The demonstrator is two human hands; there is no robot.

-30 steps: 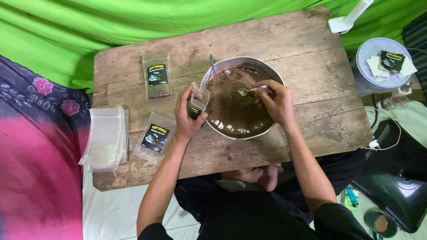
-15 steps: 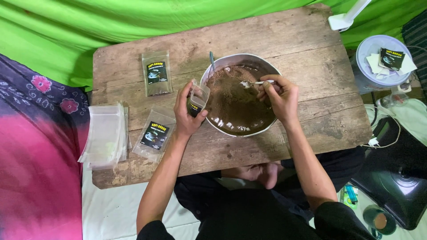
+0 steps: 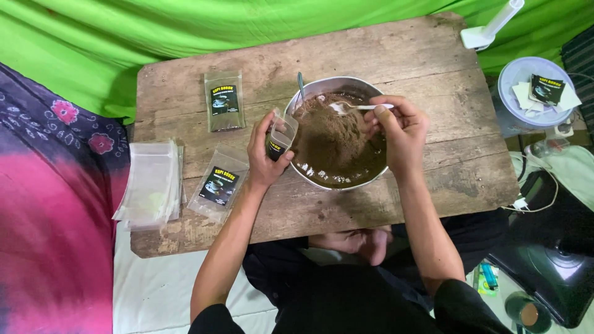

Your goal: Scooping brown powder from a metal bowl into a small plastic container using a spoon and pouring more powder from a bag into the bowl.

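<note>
A metal bowl (image 3: 369,180) full of brown powder (image 3: 331,139) sits on a low wooden table (image 3: 433,68). My left hand (image 3: 263,154) holds a small clear pouch with a dark label (image 3: 280,137) open at the bowl's left rim. My right hand (image 3: 399,127) grips a white spoon (image 3: 346,107) whose scoop rests on the powder near the bowl's far side. A second utensil handle (image 3: 301,86) leans on the bowl's back rim.
A filled pouch (image 3: 223,101) lies at the table's back left and another labelled pouch (image 3: 218,184) at the front left. A stack of clear bags (image 3: 150,184) hangs over the left edge. A round tub with labels (image 3: 537,89) stands at the right.
My right hand has drawn the spoon across the powder toward the bowl's far side. My left hand keeps the pouch at the rim.
</note>
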